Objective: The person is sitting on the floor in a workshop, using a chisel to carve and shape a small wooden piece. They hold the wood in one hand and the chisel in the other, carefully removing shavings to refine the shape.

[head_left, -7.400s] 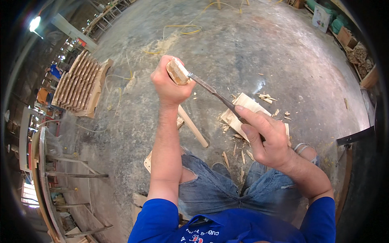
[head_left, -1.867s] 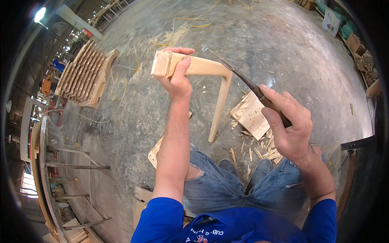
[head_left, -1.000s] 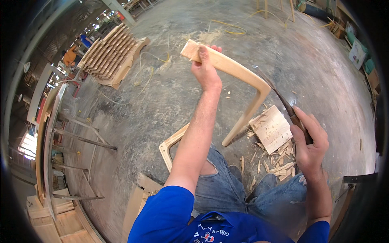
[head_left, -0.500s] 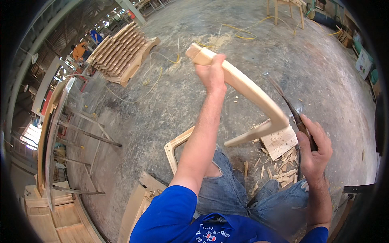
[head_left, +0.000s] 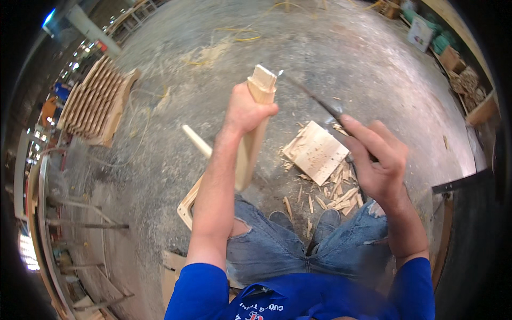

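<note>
My left hand (head_left: 249,109) is wrapped round a pale, bent wooden chair part (head_left: 250,154) just below its squared, stepped end. That end points up and away from me, while the part's thinner arm sticks out on the far side of my left forearm. In my right hand (head_left: 381,160) is a chisel (head_left: 314,97) with a long, slim metal blade; my fingers close over most of its handle. The chisel's tip is beside the squared end, on its right. Whether the two touch I cannot tell.
On the floor ahead of my shoes lie a square wooden block (head_left: 316,154) and scattered wood chips (head_left: 341,194). A wooden frame (head_left: 186,208) sits by my left leg. Stacked curved wooden parts (head_left: 96,104) stand far left, and a yellow hose (head_left: 240,38) trails across the floor beyond.
The chair part has turned in my left hand, its bent arm swinging from right to left and its stepped end now pointing up. The chisel has moved left, close to that end.
</note>
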The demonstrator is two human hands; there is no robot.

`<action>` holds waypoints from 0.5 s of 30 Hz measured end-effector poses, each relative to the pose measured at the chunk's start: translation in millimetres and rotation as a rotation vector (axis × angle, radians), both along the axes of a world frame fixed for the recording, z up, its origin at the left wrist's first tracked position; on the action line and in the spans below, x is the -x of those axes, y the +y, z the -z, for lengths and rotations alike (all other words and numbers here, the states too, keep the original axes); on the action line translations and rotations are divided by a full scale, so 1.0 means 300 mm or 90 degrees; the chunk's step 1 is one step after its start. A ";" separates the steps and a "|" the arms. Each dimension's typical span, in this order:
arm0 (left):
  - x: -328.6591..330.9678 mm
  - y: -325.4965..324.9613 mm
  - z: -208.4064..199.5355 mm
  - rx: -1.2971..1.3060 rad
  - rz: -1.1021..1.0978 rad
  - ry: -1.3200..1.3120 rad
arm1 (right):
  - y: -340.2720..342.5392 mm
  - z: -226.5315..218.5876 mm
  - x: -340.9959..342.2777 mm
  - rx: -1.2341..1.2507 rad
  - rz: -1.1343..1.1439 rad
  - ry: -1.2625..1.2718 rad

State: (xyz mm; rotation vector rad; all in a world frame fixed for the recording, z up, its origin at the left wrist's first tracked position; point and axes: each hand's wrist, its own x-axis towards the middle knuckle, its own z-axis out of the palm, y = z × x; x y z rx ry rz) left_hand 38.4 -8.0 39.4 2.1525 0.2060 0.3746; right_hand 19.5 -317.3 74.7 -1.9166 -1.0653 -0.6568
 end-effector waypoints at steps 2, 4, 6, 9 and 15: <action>0.020 -0.017 -0.015 -0.057 0.016 -0.006 | 0.009 0.021 -0.008 0.010 -0.004 -0.014; 0.028 -0.029 -0.041 -0.092 0.013 0.013 | 0.004 0.030 -0.007 0.047 0.005 -0.013; 0.049 -0.040 -0.077 -0.116 0.012 0.012 | 0.005 0.046 -0.006 0.081 0.005 -0.019; 0.077 -0.038 -0.114 -0.145 0.006 0.039 | 0.016 0.069 -0.014 0.088 -0.004 -0.038; 0.085 0.002 -0.091 -0.110 -0.011 0.000 | 0.051 0.086 0.030 0.104 -0.012 -0.024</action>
